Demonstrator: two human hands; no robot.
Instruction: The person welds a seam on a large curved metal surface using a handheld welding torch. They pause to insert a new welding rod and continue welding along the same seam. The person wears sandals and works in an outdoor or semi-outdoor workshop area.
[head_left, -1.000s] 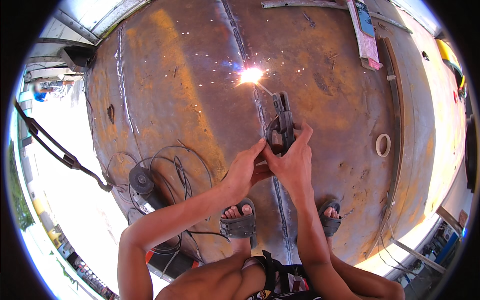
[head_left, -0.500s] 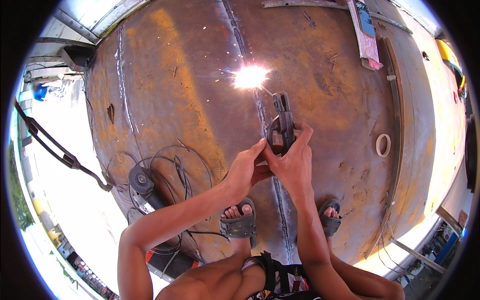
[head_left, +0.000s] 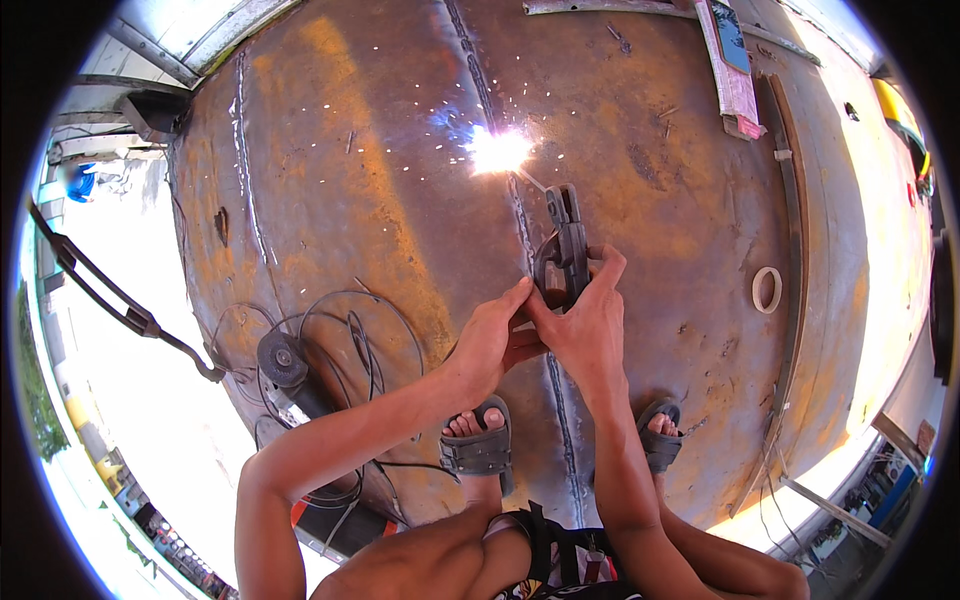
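Note:
A black welding electrode holder (head_left: 571,240) is gripped by my right hand (head_left: 580,340), with its jaws pointing away from me. My left hand (head_left: 488,340) closes in at the near end of the handle against the right hand; its fingers are partly hidden there. From the jaws a thin welding rod (head_left: 531,181) runs up and left to a bright white arc, whose glare hides the rod's tip. The arc sits on a dark weld seam (head_left: 520,215) that crosses the rusty steel plate (head_left: 640,220). Sparks scatter around it.
An angle grinder (head_left: 290,375) with coiled black cable (head_left: 375,350) lies at left. My sandalled feet (head_left: 476,440) straddle the seam. At right are a tape ring (head_left: 767,290), a long metal bar (head_left: 797,220) and a pink-white packet (head_left: 735,95) with a phone (head_left: 731,40) on it.
The arc has shifted very slightly left, and its sparks have spread, with a bluish glow at its upper left. Both hands and the electrode holder look almost still.

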